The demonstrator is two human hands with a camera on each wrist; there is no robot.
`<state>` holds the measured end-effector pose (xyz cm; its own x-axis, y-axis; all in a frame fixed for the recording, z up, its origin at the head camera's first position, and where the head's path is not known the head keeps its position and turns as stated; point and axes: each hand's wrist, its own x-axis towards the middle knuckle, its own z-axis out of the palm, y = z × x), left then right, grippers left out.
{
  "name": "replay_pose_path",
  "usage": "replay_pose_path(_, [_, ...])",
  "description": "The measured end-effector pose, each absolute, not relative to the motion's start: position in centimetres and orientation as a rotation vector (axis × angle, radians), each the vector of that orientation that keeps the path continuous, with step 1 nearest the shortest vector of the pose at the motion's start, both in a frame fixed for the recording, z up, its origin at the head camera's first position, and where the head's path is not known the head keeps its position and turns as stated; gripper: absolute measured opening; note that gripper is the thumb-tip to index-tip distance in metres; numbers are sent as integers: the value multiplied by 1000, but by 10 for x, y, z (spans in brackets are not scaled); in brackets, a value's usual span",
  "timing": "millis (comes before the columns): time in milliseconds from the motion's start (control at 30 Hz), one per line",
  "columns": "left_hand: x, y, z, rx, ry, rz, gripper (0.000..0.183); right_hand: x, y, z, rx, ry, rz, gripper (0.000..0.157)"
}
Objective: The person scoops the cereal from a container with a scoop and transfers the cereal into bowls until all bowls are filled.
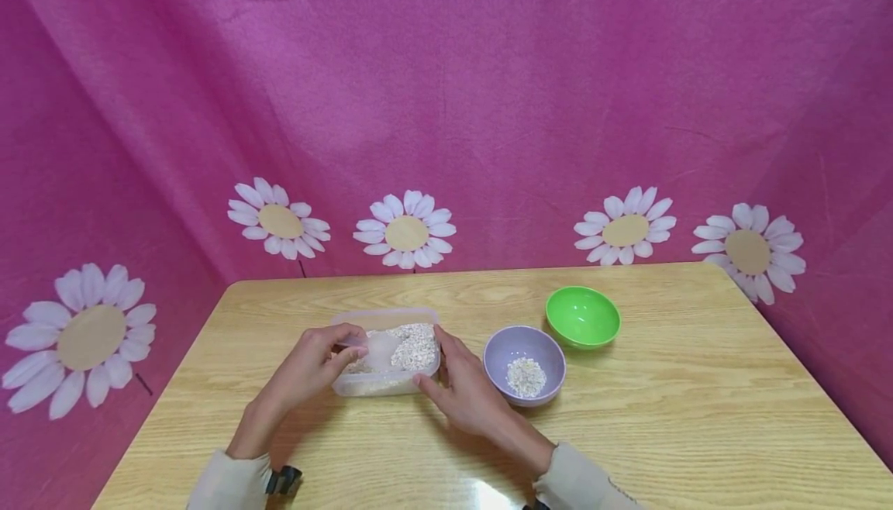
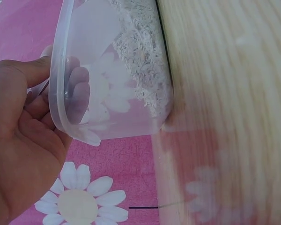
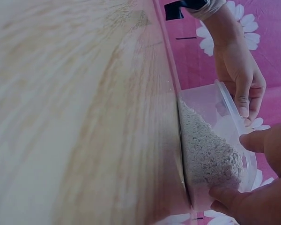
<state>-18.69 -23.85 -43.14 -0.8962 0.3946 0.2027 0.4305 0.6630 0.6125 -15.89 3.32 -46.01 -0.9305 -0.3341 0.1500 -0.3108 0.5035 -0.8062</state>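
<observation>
A clear plastic container (image 1: 384, 387) of pale flakes that look like oats (image 1: 416, 347) stands on the table, left of centre. Over its left end, my left hand (image 1: 314, 366) pinches a translucent scoop (image 1: 379, 349), whose pale bowl dips among the flakes. My right hand (image 1: 469, 392) holds the container's right end, thumb at the near side and fingers at the far corner. In the right wrist view the flakes (image 3: 208, 152) slope up towards that end. Fingers of the left hand (image 2: 28, 126) show through the container wall in the left wrist view; the scoop's handle is mostly hidden.
Just right of my right hand sits a purple bowl (image 1: 494, 351) with a small heap of flakes (image 1: 526, 377) inside. Behind it to the right is a green bowl (image 1: 582, 320). A pink flowered cloth (image 1: 488, 107) hangs behind the wooden table (image 1: 670, 417).
</observation>
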Motion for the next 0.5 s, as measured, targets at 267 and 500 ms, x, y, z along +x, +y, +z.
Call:
replay_pose_path(267, [-187, -242, -430, -690, -2800, -1052, 10, -160, 34, -460, -583, 2684, -1451, 81])
replay_pose_path(500, [-186, -250, -424, -672, -2754, -1050, 10, -159, 34, -460, -578, 2682, -1455, 82])
